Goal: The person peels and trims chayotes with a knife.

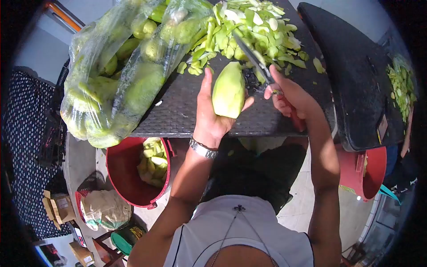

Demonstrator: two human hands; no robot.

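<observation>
My left hand (213, 120), with a metal watch at the wrist, cradles a peeled green mango (228, 91) over the near part of the dark woven table (178, 113). The mango stands roughly upright on the palm, pale green and bare of skin on the side I see. My right hand (289, 94) is closed around the red handle of a knife (251, 55). Its long dark blade points up and left, apart from the mango. Beyond the blade tip spreads a heap of green peelings (262, 31).
A clear plastic bag of unpeeled green mangoes (120, 75) covers the table's left side. Below it stands a red bucket (116, 167) with peeled pieces inside. At right are a black table (351, 80) with more peelings (400, 84) and another red bucket (376, 171).
</observation>
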